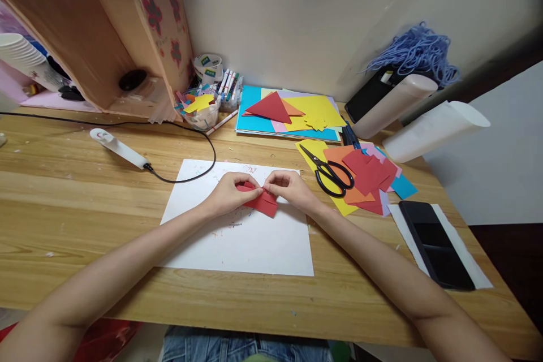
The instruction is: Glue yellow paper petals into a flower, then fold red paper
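Observation:
A small piece of folded red paper [263,203] is held between my two hands, just over a white sheet of paper [254,249] marked with coloured specks. My left hand [231,192] pinches its left part between thumb and fingers. At its upper right edge, my right hand [291,188] is closed in a pinch, thumb and forefinger touching the paper. The fingertips hide part of the fold. Black-handled scissors [328,172] lie to the right of my right hand, on coloured paper scraps [369,172].
Behind the sheet is a stack of coloured paper [254,123]. A tub of scraps [203,119] and markers [229,83] stand at back left. A white device [119,148] with a black cable lies left. A phone [435,243] and paper rolls [436,130] are at right.

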A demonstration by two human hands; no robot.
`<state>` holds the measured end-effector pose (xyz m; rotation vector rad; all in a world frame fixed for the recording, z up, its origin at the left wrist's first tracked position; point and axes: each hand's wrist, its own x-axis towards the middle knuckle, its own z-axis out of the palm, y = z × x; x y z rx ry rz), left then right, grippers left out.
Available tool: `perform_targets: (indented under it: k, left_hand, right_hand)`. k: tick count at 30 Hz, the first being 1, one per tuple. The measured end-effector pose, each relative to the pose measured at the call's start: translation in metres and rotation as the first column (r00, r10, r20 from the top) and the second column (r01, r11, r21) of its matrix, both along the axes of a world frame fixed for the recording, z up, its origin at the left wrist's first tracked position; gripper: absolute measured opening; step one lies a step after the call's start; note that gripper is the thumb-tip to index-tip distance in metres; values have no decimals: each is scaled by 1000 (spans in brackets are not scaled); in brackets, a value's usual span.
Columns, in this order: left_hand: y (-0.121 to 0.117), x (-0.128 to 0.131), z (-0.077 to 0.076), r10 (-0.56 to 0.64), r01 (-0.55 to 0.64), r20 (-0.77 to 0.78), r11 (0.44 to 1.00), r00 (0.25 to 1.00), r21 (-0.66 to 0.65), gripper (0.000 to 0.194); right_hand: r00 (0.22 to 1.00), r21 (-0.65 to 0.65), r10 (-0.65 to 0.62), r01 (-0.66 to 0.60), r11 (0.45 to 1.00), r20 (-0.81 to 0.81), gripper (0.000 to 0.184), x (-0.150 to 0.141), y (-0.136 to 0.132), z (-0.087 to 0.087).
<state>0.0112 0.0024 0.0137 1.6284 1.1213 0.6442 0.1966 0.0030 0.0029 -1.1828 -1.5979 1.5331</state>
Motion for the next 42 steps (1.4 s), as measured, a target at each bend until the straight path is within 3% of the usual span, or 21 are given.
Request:
perform_targets:
  k: [26, 32, 42]
  left_hand:
    - [2, 0, -5, 43, -43, -3, 999, 999, 14, 26]
    - [2, 0, -5, 77, -77, 26, 997, 997, -8, 26]
    - [3, 2, 2, 103, -99, 37, 991, 994, -95, 27]
  right_hand:
    - [998, -89, 65, -63, 994, 20, 11, 4, 6, -1]
    - [998, -123, 62, -63, 990, -16, 17, 6, 7, 0]
    - [995, 9, -99, 99, 995, -5, 18, 1, 3, -2]
